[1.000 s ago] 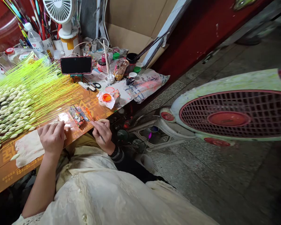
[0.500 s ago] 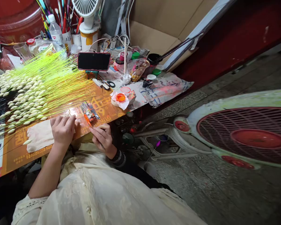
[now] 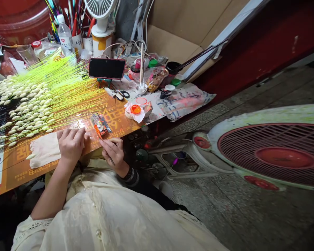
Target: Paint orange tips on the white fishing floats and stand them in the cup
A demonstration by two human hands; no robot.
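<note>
Although the left hand [image 3: 71, 144] is curled, hold unclear, the right hand [image 3: 113, 153] pinches a bright-orange-tipped brush [image 3: 97, 131]

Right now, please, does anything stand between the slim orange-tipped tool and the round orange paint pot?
Yes: the flat paint-smeared block lies between the tool in the right hand and the pot.

The single view looks from the wearer's head, forward and steeply down past the shirt [image 3: 115, 216], with left hand [image 3: 72, 144] and right hand [image 3: 113, 153] at middle range, desk [image 3: 12, 176] leftward, floor [image 3: 199, 209] and large fan [image 3: 285, 158] rightward.
</note>
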